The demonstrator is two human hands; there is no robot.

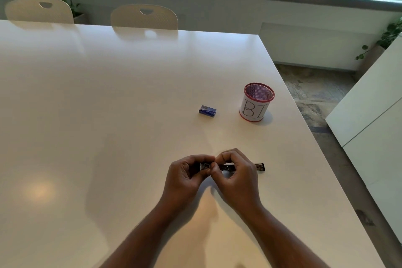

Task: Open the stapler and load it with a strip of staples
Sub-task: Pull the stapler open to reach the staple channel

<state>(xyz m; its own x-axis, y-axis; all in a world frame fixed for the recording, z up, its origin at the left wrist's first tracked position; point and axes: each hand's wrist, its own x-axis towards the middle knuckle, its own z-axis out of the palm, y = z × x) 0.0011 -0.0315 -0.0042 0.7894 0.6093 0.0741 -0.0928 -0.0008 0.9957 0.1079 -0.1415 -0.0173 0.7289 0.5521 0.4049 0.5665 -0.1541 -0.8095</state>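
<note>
A small black stapler (260,167) lies opened flat along the table, its metal end sticking out to the right of my hands. My left hand (185,177) curls around its left end, and my right hand (236,172) grips its middle, fingertips pinched where the two hands meet. Whether a staple strip sits between my fingers is hidden. A small blue staple box (207,111) rests on the table farther away, apart from both hands.
A red mesh cup (256,102) wrapped in white paper with letters stands right of the blue box. The white table (108,115) has its right edge close to the cup. Two cream chairs (144,17) stand at the far side.
</note>
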